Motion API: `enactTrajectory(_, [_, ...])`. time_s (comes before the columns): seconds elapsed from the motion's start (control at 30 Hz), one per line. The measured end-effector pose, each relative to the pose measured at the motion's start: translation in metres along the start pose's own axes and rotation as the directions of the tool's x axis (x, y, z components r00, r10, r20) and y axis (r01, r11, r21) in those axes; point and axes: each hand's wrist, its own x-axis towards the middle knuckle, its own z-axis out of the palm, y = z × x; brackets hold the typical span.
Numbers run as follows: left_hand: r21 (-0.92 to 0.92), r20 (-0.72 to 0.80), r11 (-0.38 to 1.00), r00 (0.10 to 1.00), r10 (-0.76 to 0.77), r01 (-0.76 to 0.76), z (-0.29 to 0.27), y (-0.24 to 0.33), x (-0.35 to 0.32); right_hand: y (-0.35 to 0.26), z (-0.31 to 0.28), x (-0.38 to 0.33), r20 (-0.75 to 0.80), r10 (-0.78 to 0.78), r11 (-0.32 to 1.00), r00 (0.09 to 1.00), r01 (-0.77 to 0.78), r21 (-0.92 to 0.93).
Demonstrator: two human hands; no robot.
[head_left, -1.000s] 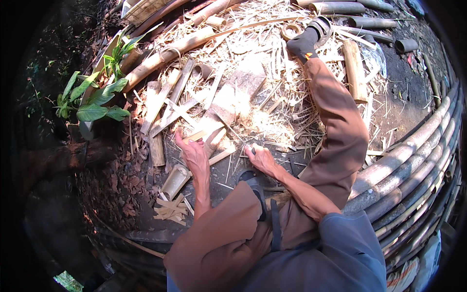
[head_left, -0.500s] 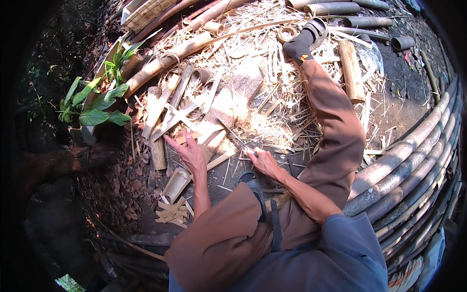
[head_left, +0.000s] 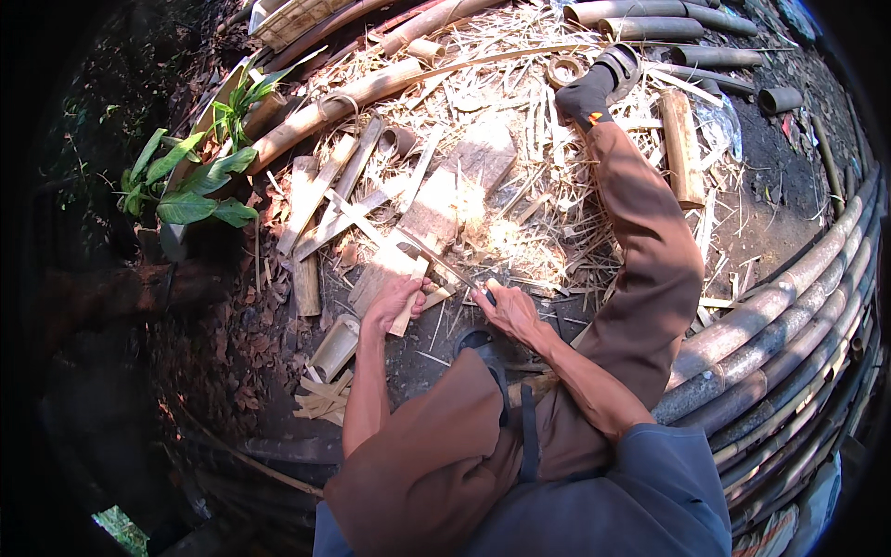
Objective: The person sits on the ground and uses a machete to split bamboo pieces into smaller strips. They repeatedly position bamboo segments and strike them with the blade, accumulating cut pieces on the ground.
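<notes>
L hand (head_left: 397, 302), just L of ctr frame, has its grip closed round a pale bamboo strip (head_left: 418, 273); strip stands tilted, top end leaning R, lower end poking out below the fingers. R hand (head_left: 510, 309), ctr frame, grip clamped on the dark handle of a knife (head_left: 438, 258); its thin blade runs up-L to nr the strip's top end, can't tell if they touch. Beyond, a wood plank (head_left: 483, 153) slants toward upper ctr, w/ shavings (head_left: 548, 227) on the ground to its R. Lower L of ctr: a split bamboo pc (head_left: 334, 347) & a small pile of flat strips (head_left: 321, 401). Long bamboo poles (head_left: 770, 297) stacked along R edge; leafy plant (head_left: 186, 181) upper L.
</notes>
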Motion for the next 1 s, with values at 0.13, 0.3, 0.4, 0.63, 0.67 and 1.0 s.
enactTrajectory(0.13, [-0.522,0.040,0.850,0.993,0.113,-0.076,-0.005,0.005,-0.043,0.001,0.016,0.004,0.024,0.026,0.999,0.999,-0.025,-0.023])
enactTrajectory(0.3, [-0.391,-0.593,0.663,0.725,0.349,-0.639,0.028,-0.021,-0.066,-0.003,0.022,0.006,0.028,0.030,0.999,0.999,-0.030,0.020])
enactTrajectory(0.4, [-0.036,-0.731,0.810,0.568,0.378,-0.586,0.030,-0.016,-0.054,-0.019,0.015,0.000,0.072,-0.023,0.999,0.997,0.020,0.034])
enactTrajectory(0.63, [0.220,-0.721,0.813,0.471,0.508,-0.540,0.063,0.017,-0.037,0.006,0.011,0.015,-0.050,0.019,1.000,0.999,-0.020,-0.005])
enactTrajectory(0.67, [0.220,-0.735,0.814,0.457,0.500,-0.537,0.059,0.018,-0.035,0.001,0.012,0.018,-0.015,0.021,1.000,1.000,-0.021,0.024])
enactTrajectory(1.0, [0.252,-0.716,0.813,0.464,0.522,-0.526,0.040,0.020,-0.045,-0.018,0.017,0.003,0.047,-0.097,0.995,0.994,0.097,0.009])
